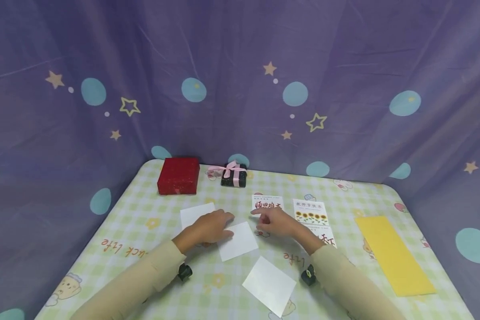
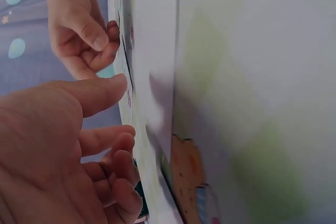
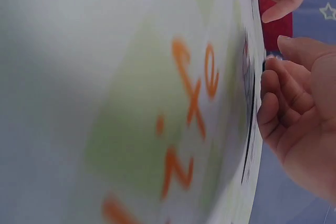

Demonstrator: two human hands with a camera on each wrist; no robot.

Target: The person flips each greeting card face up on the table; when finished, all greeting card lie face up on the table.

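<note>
The checked worktop (image 1: 144, 209) carries a yellow sheet (image 1: 394, 255) at the right and a red box (image 1: 178, 176) at the far left. The left hand (image 1: 210, 227) rests on a white card (image 1: 238, 241) mid-worktop, fingers relaxed and apart. The right hand (image 1: 276, 221), fingers loosely curled, touches a printed card (image 1: 267, 203) just beyond.

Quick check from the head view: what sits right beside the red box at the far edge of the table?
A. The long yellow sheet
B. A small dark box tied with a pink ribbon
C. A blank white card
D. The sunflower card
B: the small dark box with the pink ribbon sits just right of the red box at the table's far edge.
</note>
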